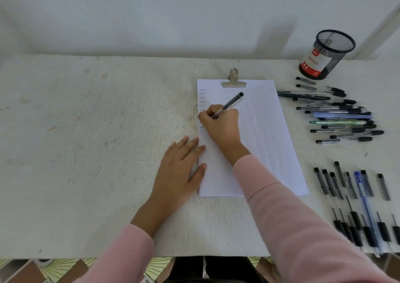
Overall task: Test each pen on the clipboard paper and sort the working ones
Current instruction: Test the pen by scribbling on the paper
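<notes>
Judging by the head view, where is the pen under test? asks the first.

In the person's right hand (220, 123), says the second. The fingers are curled round a clear ballpoint pen (229, 104) low on its barrel, and its black end leans toward one o'clock. The hand sits at ten o'clock on the clipboard paper (266, 135), beside a column of small test marks (202, 97) along the left margin. The tip is hidden under the fingers, so whether ink is flowing cannot be told.

And the left hand (179, 170)?

It lies flat with straight fingers on the table (86, 131) at the sheet's eight o'clock, fingertips touching the paper's edge and gripping nothing. That probably helps, since the metal clip (234, 79) pins only the twelve o'clock end.

What makes this step go well?

Probably a short stroke just under the last mark, with even, light pressure, then lifting the hand clear to read the line.

And the sorting?

A loose heap of pens (342, 116) lies at three o'clock, a tidier row of pens (355, 196) at five, and a mesh pen cup (326, 54) stands at one. Which group holds the working ones cannot be told.
</notes>
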